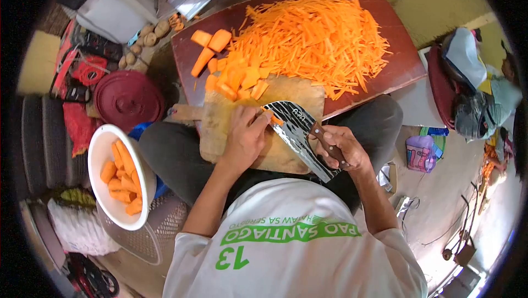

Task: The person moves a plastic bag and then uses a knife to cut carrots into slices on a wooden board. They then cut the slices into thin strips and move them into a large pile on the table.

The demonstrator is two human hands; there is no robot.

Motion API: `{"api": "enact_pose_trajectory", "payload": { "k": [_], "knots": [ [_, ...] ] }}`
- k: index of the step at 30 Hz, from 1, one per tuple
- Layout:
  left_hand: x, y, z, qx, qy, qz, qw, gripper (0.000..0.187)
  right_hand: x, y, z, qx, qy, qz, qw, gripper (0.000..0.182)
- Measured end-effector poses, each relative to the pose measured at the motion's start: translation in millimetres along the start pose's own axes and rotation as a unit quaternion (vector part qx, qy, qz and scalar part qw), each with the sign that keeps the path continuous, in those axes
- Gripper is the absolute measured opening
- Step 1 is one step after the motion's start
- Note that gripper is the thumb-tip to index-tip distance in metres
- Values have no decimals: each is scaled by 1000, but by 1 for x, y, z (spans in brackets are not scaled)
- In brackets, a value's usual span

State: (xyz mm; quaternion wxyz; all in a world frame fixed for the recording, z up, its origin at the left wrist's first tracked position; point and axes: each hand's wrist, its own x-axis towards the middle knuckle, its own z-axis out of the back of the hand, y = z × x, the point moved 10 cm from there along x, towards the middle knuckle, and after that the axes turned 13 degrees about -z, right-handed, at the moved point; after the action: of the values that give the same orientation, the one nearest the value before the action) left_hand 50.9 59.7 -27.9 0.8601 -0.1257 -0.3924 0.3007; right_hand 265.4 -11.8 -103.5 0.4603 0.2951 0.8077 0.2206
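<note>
My right hand [342,148] is closed around the brown wooden handle of a wide cleaver [297,133], whose blade lies over the cutting board [302,91]. Beside the blade, my left hand [246,135] has its fingers bent together on the board, the tips by a small piece of carrot [276,119] at the blade. Whatever sits under those fingers is mostly hidden. Carrot slices [239,78] rest at the board's far edge. Behind them, a large heap of carrot strips [313,39] covers much of the red-brown table [399,58], with carrot chunks [203,58] to its left.
A white basin [99,152] of peeled carrots [124,174] stands left of my leg. Near it are a maroon lid [129,97] and a grey perforated basket [159,226]. Several potatoes [149,39] lie at the back left. A purple bag [421,153] sits on the floor at right.
</note>
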Motion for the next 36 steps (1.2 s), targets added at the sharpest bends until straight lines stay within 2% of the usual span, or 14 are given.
{"api": "enact_pose_trajectory", "payload": {
  "k": [4, 5, 10, 14, 17, 23, 27, 29, 32, 35, 36],
  "knots": [
    [57, -11, -13, 12, 13, -77, 997, 26, -19, 34, 18, 42, -24, 58, 997, 46],
    [76, -14, -22, 10, 37, -101, 994, 44, -26, 46, 26, 49, -30, 83, 995, 46],
    [189, -31, -67, 10, 28, -213, 977, 39, -55, 112, 80, 36, -113, 201, 972, 47],
    [265, -37, -111, 6, 13, -284, 959, 26, -76, 161, 120, 31, -201, 281, 938, 35],
    [297, -38, -137, 26, 14, -298, 954, 28, -81, 187, 132, 18, -227, 320, 920, 35],
    [301, -21, -185, 110, 110, -272, 950, 35, -65, 198, 163, 2, -246, 326, 913, 33],
    [297, -29, -175, 90, 80, -260, 958, 30, -65, 192, 161, 28, -256, 338, 905, 33],
    [292, -33, -163, 75, 50, -257, 962, 28, -70, 189, 158, 17, -261, 331, 907, 33],
    [274, -29, -127, 5, 27, -202, 979, 26, -80, 173, 143, 60, -227, 342, 910, 36],
    [229, -21, -67, 12, -8, -163, 987, 24, -88, 146, 111, 10, -229, 313, 922, 54],
    [211, -20, -46, 19, -15, -151, 988, 25, -84, 132, 101, -9, -208, 291, 934, 54]
  ]
}}
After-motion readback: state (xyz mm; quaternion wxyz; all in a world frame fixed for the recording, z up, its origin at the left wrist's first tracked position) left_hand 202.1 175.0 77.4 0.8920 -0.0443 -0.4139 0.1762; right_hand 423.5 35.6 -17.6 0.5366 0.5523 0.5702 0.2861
